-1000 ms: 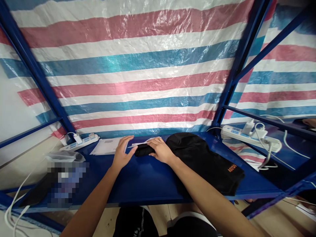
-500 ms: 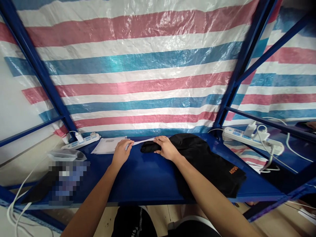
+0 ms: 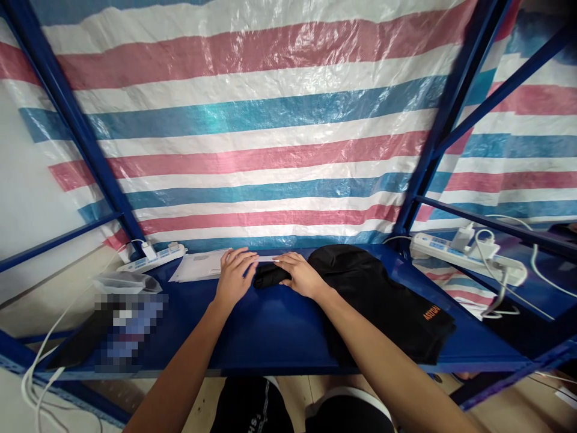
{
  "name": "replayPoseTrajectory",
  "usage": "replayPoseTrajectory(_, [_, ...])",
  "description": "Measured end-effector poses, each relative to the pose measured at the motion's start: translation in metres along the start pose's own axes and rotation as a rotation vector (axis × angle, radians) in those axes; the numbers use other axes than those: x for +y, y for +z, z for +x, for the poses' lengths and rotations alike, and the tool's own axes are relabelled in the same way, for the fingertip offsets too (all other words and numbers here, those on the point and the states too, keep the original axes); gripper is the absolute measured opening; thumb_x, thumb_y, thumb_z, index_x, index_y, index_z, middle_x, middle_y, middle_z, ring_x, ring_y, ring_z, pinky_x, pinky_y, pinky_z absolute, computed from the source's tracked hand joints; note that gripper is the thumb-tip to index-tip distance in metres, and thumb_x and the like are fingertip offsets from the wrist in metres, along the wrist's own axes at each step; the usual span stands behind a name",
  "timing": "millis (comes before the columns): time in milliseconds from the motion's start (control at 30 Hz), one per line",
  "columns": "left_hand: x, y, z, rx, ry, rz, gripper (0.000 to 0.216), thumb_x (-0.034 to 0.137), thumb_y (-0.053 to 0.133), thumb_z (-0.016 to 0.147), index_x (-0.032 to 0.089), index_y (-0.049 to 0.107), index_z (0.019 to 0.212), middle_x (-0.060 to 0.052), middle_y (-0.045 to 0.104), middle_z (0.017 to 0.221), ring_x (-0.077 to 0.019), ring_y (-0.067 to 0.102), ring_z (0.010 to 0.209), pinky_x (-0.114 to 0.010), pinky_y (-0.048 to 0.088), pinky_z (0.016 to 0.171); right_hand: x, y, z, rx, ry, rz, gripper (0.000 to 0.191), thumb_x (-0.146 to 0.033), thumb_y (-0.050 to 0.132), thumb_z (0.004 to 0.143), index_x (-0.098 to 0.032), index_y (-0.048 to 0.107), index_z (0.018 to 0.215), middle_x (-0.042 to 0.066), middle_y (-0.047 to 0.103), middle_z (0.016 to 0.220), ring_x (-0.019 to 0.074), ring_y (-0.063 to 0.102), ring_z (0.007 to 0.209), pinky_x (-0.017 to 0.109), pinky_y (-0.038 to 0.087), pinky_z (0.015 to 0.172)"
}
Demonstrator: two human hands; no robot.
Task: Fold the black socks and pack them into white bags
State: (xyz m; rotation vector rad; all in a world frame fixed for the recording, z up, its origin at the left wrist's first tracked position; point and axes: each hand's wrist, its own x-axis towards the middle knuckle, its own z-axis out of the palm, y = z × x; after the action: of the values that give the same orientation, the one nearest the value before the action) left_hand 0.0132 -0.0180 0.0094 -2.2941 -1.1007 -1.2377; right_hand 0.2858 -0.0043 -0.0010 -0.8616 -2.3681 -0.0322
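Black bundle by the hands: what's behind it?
A white strip shows just behind the black bundle, with the striped sheet farther back. Whatever the left hand and right hand cover there can't be seen.

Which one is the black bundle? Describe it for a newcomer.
On the blue tabletop, find the left hand and right hand. Between them is the black bundle. Unlike the spread-out black garment with orange lettering, it is small and compact.

The blue table (image 3: 270, 337) bears a power strip (image 3: 155, 260) at its back left corner and white papers (image 3: 196, 267) beside it. Rightward lie a black roll (image 3: 269, 276) and a black garment (image 3: 383, 300); a clear bag (image 3: 128, 282) sits left.
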Motion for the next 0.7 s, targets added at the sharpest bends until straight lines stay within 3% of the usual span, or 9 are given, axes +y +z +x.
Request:
replayPoseTrajectory(100, [0.014, 0.004, 0.003, -0.064, 0.065, -0.048, 0.027, 0.032, 0.058, 0.109, 0.032, 0.075, 0.130, -0.004, 0.078, 0.127, -0.0272, 0.067, 0.126, -0.052, 0.043, 0.119, -0.007, 0.004, 0.003, -0.017, -0.075, 0.001, 0.070, -0.012, 0.088, 0.081, -0.023, 0.065, 0.147, 0.012, 0.067, 0.149, 0.0332, 0.055, 0.142, 0.056, 0.038, 0.124])
replayPoseTrajectory(233, [0.012, 0.009, 0.002, -0.156, 0.057, -0.103, 0.029, 0.034, 0.053, 0.111, 0.033, 0.079, 0.124, -0.004, 0.080, 0.119, -0.0260, 0.070, 0.112, -0.048, 0.052, 0.103, -0.012, 0.007, 0.005, -0.041, -0.123, -0.023, 0.069, -0.015, 0.088, 0.083, -0.022, 0.065, 0.147, 0.013, 0.069, 0.147, 0.0347, 0.055, 0.143, 0.058, 0.036, 0.126])
replayPoseTrajectory(467, [0.008, 0.005, 0.003, -0.220, 0.043, -0.092, 0.033, 0.029, 0.046, 0.112, 0.030, 0.078, 0.121, -0.006, 0.077, 0.121, -0.0261, 0.068, 0.114, -0.048, 0.050, 0.105, -0.011, 0.002, 0.008, -0.035, -0.117, 0.005, 0.068, -0.016, 0.088, 0.084, -0.028, 0.066, 0.147, 0.011, 0.070, 0.146, 0.0324, 0.058, 0.141, 0.057, 0.039, 0.124])
replayPoseTrajectory(700, [-0.035, -0.010, -0.002, -0.164, -0.068, 0.027, 0.031, 0.030, 0.043, 0.112, 0.027, 0.073, 0.118, -0.008, 0.076, 0.119, -0.0294, 0.067, 0.121, -0.049, 0.046, 0.111, 0.028, -0.023, -0.002, 0.109, 0.040, 0.078, 0.059, -0.015, 0.090, 0.081, -0.028, 0.074, 0.136, 0.011, 0.075, 0.139, 0.0339, 0.065, 0.134, 0.058, 0.045, 0.118])
